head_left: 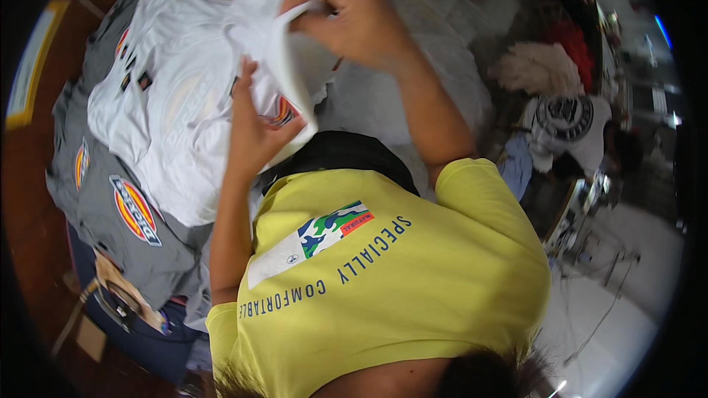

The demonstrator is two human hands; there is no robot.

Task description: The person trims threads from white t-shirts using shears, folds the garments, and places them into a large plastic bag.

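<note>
A white T-shirt (173, 96) with a faint chest print lies spread in front of me on the left. My right hand (343, 18), slightly blurred, has its fingers closed on the shirt's far edge and holds a fold of the cloth up. My left hand (254, 118) rests on the near part of the shirt, thumb and fingers spread apart. Beside that thumb, a colourful printed patch (282, 110) shows on the white fabric, partly covered. Underneath are grey T-shirts (166, 258) bearing red and yellow oval prints.
Pale translucent plastic sheeting (413, 88) lies beyond my right forearm. Another person in a white printed shirt (571, 129) is at the right, near a pale pink cloth heap (538, 66) and a red cloth (571, 48). A yellow-edged panel (33, 66) stands at the far left.
</note>
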